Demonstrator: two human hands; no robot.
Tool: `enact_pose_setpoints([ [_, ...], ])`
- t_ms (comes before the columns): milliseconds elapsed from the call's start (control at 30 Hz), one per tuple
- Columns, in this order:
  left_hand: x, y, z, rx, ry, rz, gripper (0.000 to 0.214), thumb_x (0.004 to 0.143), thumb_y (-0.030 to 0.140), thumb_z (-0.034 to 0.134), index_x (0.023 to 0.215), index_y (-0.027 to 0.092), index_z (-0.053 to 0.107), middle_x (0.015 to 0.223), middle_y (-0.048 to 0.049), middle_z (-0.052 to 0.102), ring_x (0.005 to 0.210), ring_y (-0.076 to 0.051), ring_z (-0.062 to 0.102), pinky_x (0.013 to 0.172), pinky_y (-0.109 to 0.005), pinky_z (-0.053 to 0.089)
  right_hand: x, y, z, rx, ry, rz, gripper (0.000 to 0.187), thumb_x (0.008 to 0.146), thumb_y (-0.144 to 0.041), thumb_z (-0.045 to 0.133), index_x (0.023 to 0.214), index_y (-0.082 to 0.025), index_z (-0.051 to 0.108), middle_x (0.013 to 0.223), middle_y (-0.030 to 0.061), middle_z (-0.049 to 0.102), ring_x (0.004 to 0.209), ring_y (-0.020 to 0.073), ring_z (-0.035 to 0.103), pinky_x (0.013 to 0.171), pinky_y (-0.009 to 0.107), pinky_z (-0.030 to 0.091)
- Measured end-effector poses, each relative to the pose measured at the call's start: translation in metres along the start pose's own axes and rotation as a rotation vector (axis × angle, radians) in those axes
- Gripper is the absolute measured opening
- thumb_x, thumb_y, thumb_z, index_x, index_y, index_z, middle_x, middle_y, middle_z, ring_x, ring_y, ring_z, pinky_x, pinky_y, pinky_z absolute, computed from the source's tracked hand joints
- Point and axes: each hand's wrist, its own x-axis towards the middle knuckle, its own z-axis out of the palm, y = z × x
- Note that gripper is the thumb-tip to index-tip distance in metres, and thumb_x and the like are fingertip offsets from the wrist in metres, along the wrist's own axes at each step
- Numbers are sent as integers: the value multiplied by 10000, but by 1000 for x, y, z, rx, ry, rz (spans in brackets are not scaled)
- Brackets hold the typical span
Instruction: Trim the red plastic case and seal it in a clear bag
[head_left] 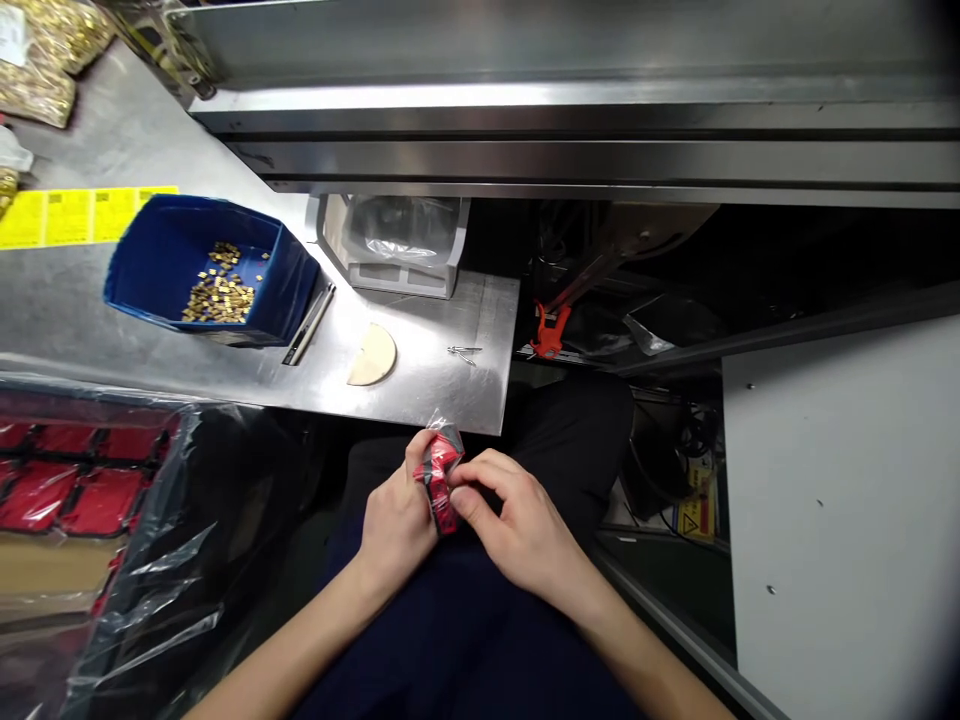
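Over my lap, just below the metal table's front edge, both hands meet on a small red and black packet (441, 478) with a clear plastic end. My left hand (395, 525) is closed around the packet from the left. My right hand (517, 522) pinches its lower right side with thumb and fingers. The packet stands roughly upright between them.
A steel table (420, 385) carries a blue bin (161, 265) holding several small gold parts, a pen-like tool (309, 325), a pale half-round piece (373, 355), tweezers (465, 352) and a grey bin (397, 245). A bag of red packets (71, 480) lies at the left. A white surface (847, 500) is at the right.
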Motion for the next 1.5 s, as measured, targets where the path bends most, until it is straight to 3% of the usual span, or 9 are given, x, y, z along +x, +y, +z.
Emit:
enact_pose_setpoints([
  [100, 3, 6, -5, 69, -70, -117, 599, 963, 383, 557, 1469, 188, 304, 1168, -118, 701, 955, -288, 735, 706, -350, 530, 0, 1, 2, -89, -5, 32, 223, 860, -296, 793, 1050, -228, 696, 1008, 16, 684, 956, 190, 622, 898, 323, 492],
  [267, 2, 6, -6, 155, -56, -113, 604, 965, 370, 515, 1474, 133, 290, 1050, -131, 708, 961, -301, 716, 746, -368, 532, 2, 5, 7, -37, -14, 60, 72, 925, -274, 702, 888, -219, 675, 878, -11, 650, 854, 157, 605, 811, 285, 478],
  [667, 1, 1, -5, 157, -50, -106, 548, 959, 283, 487, 1448, 88, 332, 964, -125, 717, 858, -303, 722, 680, -366, 528, 10, 6, 23, 184, 110, 81, 200, 902, -284, 711, 1081, -246, 631, 1048, 14, 717, 962, 181, 679, 877, 287, 528],
  [867, -1, 0, -11, 180, -89, -122, 600, 934, 248, 556, 1478, 84, 361, 989, -138, 713, 915, -328, 704, 731, -398, 547, 15, -9, 27, -10, 140, 153, 360, 841, -256, 754, 1169, -275, 608, 1122, -3, 749, 1008, 193, 709, 911, 313, 532],
  [967, -3, -8, -24, 155, -42, -69, 678, 888, 383, 691, 1455, 124, 425, 1199, -190, 661, 1156, -390, 619, 926, -515, 556, 20, -12, 21, -118, 130, 219, 328, 875, -264, 704, 1179, -284, 585, 1081, -8, 760, 1043, 222, 699, 939, 366, 502],
  [1067, -8, -20, -44, -59, 24, 61, 890, 782, 588, 796, 1483, 189, 419, 1574, -214, 392, 1470, -426, 340, 1162, -596, 411, 28, -13, 12, -147, 73, 275, 352, 839, -266, 740, 1152, -290, 580, 1095, -14, 758, 1166, 254, 648, 1030, 410, 433],
  [1167, -14, -28, -65, -322, -25, 162, 671, 924, 438, 707, 1511, 309, 408, 1608, -121, 374, 1495, -324, 332, 1218, -527, 364, 34, -15, 8, -24, -60, 279, 399, 809, -280, 787, 1140, -282, 565, 1003, -29, 764, 1098, 233, 664, 1037, 399, 416],
  [1300, -17, -27, -84, -688, -81, 100, 140, 960, 317, 671, 1091, 267, 658, 1184, -59, 624, 1156, -231, 590, 1015, -370, 512, 42, -19, 17, 305, -280, 324, 507, 727, -389, 886, 1067, -245, 539, 820, -36, 738, 920, 219, 693, 938, 373, 466],
  [1500, -33, -26, -96, -814, -29, -81, 122, 883, 244, 739, 830, 222, 631, 962, -21, 567, 912, -191, 582, 824, -317, 493, 47, -24, 39, 446, -375, 360, 561, 765, -424, 876, 1163, -234, 529, 812, 21, 760, 1354, 269, 539, 1167, 461, 325],
])
